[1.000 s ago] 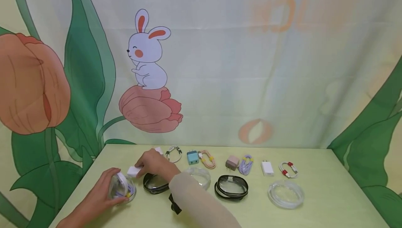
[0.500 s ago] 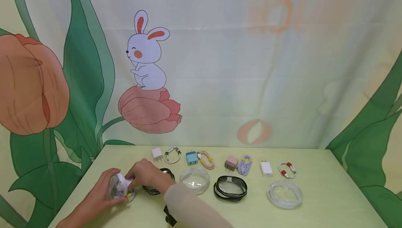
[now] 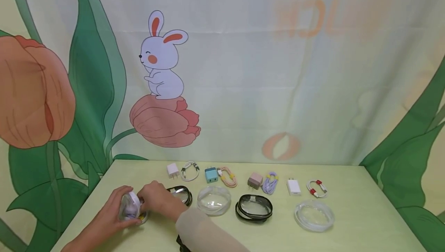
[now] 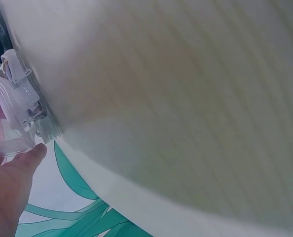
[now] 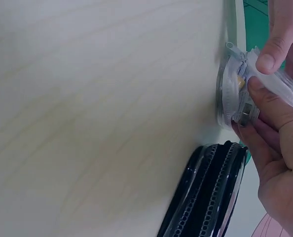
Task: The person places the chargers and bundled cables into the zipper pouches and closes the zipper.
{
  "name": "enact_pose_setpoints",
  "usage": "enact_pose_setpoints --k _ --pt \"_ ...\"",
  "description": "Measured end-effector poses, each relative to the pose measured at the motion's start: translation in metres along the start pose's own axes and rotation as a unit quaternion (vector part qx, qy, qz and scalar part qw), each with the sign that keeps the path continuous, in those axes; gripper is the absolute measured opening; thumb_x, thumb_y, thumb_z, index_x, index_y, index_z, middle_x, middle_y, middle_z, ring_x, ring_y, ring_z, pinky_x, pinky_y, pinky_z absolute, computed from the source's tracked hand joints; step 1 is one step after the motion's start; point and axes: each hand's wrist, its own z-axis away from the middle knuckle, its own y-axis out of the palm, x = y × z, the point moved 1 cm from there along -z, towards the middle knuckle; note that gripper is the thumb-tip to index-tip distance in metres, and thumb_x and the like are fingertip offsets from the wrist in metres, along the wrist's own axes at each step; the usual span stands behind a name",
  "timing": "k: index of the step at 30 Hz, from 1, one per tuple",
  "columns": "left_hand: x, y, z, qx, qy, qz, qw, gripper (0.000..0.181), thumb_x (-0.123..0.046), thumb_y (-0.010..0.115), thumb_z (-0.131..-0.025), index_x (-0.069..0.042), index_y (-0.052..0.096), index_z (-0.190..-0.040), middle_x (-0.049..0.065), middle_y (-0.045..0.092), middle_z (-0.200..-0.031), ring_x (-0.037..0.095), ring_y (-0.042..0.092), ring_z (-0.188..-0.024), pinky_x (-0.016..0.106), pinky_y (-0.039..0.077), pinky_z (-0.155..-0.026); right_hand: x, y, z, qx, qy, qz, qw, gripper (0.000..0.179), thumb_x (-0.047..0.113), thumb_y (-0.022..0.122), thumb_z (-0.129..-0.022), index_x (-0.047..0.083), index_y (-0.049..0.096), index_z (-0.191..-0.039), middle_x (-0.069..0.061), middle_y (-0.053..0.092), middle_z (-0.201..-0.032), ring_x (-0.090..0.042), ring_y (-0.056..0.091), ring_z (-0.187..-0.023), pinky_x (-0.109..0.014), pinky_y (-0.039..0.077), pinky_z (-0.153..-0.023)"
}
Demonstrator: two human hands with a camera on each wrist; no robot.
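Observation:
A clear round zip case [image 3: 129,207] with a white rim stands tipped up at the left of the table. My left hand [image 3: 112,210] grips it from the left, and its lid is raised. Inside, part of a yellow tie [image 5: 240,82] shows. My right hand [image 3: 156,200] is at the case's opening, pinching a white charger [image 5: 247,109] between thumb and fingers, as the right wrist view shows. The case and the left thumb [image 4: 34,157] also appear at the left edge of the left wrist view. In the head view the right fingers hide the charger.
Behind stand a pale pink charger [image 3: 172,171], a blue charger [image 3: 211,175], a brownish-pink charger [image 3: 255,181] and a white charger [image 3: 293,186], each beside a coiled cable. Nearer lie black round cases [image 3: 253,218] and clear round cases [image 3: 314,227].
My right hand has carried the white charger leftward from above the table into the case's opening. The left hand keeps its hold on the case.

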Motion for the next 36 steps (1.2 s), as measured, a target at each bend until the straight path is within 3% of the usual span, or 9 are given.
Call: enact_pose_setpoints --k 6,10,16,19,23,29,32,34,36 --pt "-0.001 0.0 0.0 -0.01 0.013 0.003 0.9999 0.1 -0.026 0.099 -0.06 0.003 0.042 -0.137 0.018 0.045 -0.134 0.02 0.042 -0.117 -0.002 0.018 -0.096 -0.003 -0.007 0.005 0.026 0.001 -0.046 0.9986 0.01 0.034 0.085 -0.084 0.028 0.077 -0.087 0.02 0.056 -0.065 0.003 0.041 -0.059 -0.011 0.033 -0.054" --pt "0.0 0.001 -0.001 -0.002 0.007 0.007 1.0 0.1 -0.027 0.098 -0.062 0.004 0.041 -0.138 0.019 0.044 -0.135 0.025 0.043 -0.118 -0.003 0.016 -0.096 -0.008 -0.015 0.005 0.05 0.013 -0.086 0.995 0.018 0.033 0.086 -0.083 0.028 0.081 -0.1 0.021 0.066 -0.076 0.008 0.048 -0.065 -0.008 0.037 -0.06" --pt "0.001 -0.001 -0.004 0.019 -0.023 0.011 0.9995 0.099 -0.03 0.096 -0.066 0.002 0.038 -0.14 0.02 0.042 -0.137 0.032 0.045 -0.119 -0.004 0.016 -0.094 -0.006 -0.016 0.005 0.018 0.052 -0.117 0.9916 0.014 0.03 0.083 -0.085 0.027 0.082 -0.099 0.021 0.07 -0.08 0.008 0.054 -0.07 -0.007 0.039 -0.063" --pt "0.001 -0.001 -0.005 0.009 -0.011 0.012 0.9998 0.1 -0.027 0.097 -0.064 0.003 0.039 -0.139 0.02 0.043 -0.136 0.032 0.046 -0.117 -0.003 0.017 -0.095 -0.003 -0.013 0.006 0.017 0.061 -0.114 0.9915 0.007 0.029 0.079 -0.088 0.028 0.081 -0.095 0.022 0.068 -0.076 0.007 0.052 -0.068 -0.008 0.037 -0.061" --pt "0.0 0.0 -0.005 -0.001 0.002 0.014 0.9999 0.101 -0.025 0.098 -0.061 0.003 0.04 -0.139 0.02 0.044 -0.135 0.031 0.046 -0.115 -0.002 0.019 -0.094 -0.001 -0.013 0.006 0.045 0.044 -0.113 0.9916 0.007 0.026 0.074 -0.092 0.026 0.08 -0.091 0.019 0.066 -0.069 0.003 0.047 -0.059 -0.01 0.035 -0.056" --pt "0.003 -0.003 -0.005 -0.002 0.023 0.003 0.9997 0.11 -0.022 0.101 -0.055 0.004 0.039 -0.141 0.024 0.041 -0.137 0.035 0.044 -0.117 -0.001 0.015 -0.097 -0.004 -0.014 0.006 0.08 0.029 -0.154 0.9845 0.01 0.022 0.073 -0.093 0.022 0.079 -0.102 0.016 0.072 -0.084 0.004 0.053 -0.068 -0.008 0.038 -0.062" --pt "0.007 -0.007 -0.001 -0.005 0.055 -0.025 0.9981 0.122 -0.018 0.104 -0.041 0.007 0.04 -0.141 0.025 0.04 -0.138 0.036 0.042 -0.118 0.004 0.017 -0.099 -0.006 -0.013 0.008 0.081 0.052 -0.195 0.9761 0.025 0.022 0.075 -0.092 0.021 0.075 -0.117 0.015 0.074 -0.095 0.005 0.058 -0.078 -0.008 0.041 -0.067" --pt "0.009 -0.01 0.001 -0.011 0.085 -0.046 0.9953 0.126 -0.014 0.105 -0.032 0.007 0.043 -0.139 0.025 0.042 -0.138 0.036 0.042 -0.117 0.006 0.016 -0.101 -0.008 -0.013 0.01 0.078 0.076 -0.246 0.9631 0.039 0.019 0.076 -0.091 0.019 0.069 -0.129 0.012 0.075 -0.101 0.004 0.063 -0.084 -0.009 0.045 -0.07" --pt "0.011 -0.011 0.003 -0.007 0.112 -0.066 0.9915 0.122 -0.009 0.105 -0.03 0.004 0.046 -0.136 0.021 0.043 -0.137 0.031 0.041 -0.118 0.008 0.017 -0.101 -0.01 -0.014 0.013 0.069 0.099 -0.3 0.9463 0.051 0.015 0.077 -0.09 0.015 0.062 -0.139 0.008 0.076 -0.107 0.002 0.066 -0.091 -0.011 0.048 -0.073"
